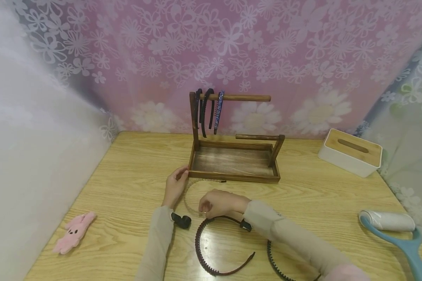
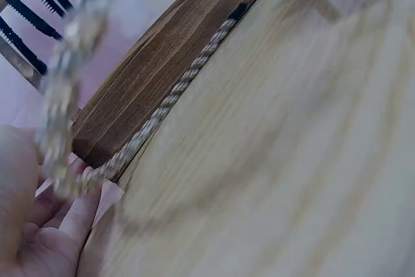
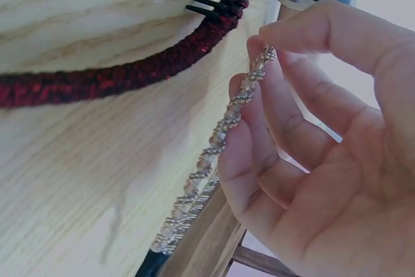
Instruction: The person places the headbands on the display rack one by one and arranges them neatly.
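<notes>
A beaded, pale gold headband point(image 1: 185, 197) forms a curve in front of the wooden rack. My right hand point(image 1: 219, 203) pinches one end of it between thumb and fingers; in the right wrist view its twisted beads point(image 3: 227, 121) run down from the fingertips. The other end has a dark tip point(image 2: 238, 11), seen close along the rack's front edge in the left wrist view. My left hand point(image 1: 176, 186) rests its fingertips at the front left corner of the rack's tray point(image 1: 232, 178), with the headband's bend passing right in front of the fingers point(image 2: 81, 215).
Several headbands, one a glittery blue headband point(image 1: 219, 113), hang on the rack's upper bar point(image 1: 246, 98). A dark red toothed headband point(image 1: 198, 244) and a black headband point(image 1: 274, 265) lie nearby. Around them are a pink plush toy point(image 1: 74, 232), a tissue box point(image 1: 351, 152) and a lint roller point(image 1: 388, 221).
</notes>
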### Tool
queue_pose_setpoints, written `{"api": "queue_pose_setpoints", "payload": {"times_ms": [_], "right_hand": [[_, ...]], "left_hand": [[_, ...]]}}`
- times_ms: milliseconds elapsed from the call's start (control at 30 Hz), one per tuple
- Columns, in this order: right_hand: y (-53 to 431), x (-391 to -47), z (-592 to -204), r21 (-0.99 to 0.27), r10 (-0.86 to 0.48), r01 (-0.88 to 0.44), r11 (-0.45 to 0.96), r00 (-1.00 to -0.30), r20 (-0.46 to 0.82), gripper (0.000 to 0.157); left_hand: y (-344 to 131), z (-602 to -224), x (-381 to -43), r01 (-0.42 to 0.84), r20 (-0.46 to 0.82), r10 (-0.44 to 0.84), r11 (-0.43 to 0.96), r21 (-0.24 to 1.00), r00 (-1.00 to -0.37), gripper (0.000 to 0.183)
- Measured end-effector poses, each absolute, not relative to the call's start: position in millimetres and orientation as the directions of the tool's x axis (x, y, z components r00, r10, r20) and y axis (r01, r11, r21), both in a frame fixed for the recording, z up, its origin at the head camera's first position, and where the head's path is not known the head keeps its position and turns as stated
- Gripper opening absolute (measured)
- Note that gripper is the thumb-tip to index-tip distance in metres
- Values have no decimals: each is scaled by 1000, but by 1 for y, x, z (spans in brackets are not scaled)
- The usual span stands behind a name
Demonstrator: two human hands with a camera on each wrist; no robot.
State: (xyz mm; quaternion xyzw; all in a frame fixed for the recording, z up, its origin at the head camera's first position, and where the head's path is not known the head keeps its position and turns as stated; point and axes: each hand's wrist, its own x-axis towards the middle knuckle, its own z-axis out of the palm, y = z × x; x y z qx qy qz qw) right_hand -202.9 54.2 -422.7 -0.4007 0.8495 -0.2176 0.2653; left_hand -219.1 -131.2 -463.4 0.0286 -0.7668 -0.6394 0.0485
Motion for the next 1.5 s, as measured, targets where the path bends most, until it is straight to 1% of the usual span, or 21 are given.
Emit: {"api": "queue_pose_setpoints", "payload": {"times_ms": [267, 433, 567, 667, 767, 933, 1033, 1200, 1333, 1500], "right_hand": [[76, -198, -416, -655, -791, -495, 571, -544, -279, 24], [95, -191, -416, -687, -776, -445, 575, -562, -286, 24], [112, -184, -416, -699, -785, -455, 552, -565, -252, 23], [125, -180, -417, -713, -796, -468, 523, -568, -211, 22], [136, -176, -415, -738, -789, -448, 504, -586, -183, 23], [151, -173, -409, -789, -761, -405, 462, -638, -119, 23], [159, -172, -407, -828, -744, -368, 424, -663, -86, 26], [174, -171, -403, -894, -679, -246, 375, -729, -84, 31], [185, -168, -399, -924, -596, -140, 356, -796, -109, 39], [196, -163, -394, -936, -501, -73, 344, -858, -117, 49]], "left_hand": [[-132, -466, -221, 19, 41, -104, 208, 978, -994, 34], [-135, -486, -233, 7, 29, -109, 198, 980, -994, 35], [-138, -498, -240, 10, 34, -124, 195, 981, -992, 35], [-137, -500, -240, 12, 39, -127, 204, 979, -991, 34], [-137, -500, -240, 10, 36, -124, 204, 979, -992, 34], [-137, -500, -242, 2, 26, -121, 194, 981, -992, 35], [-137, -500, -243, -5, 19, -123, 190, 982, -992, 35], [-137, -501, -244, -3, 25, -135, 204, 979, -991, 34], [-138, -503, -243, 8, 37, -132, 212, 977, -991, 33], [-138, -502, -242, 5, 32, -123, 208, 978, -992, 35]]}}
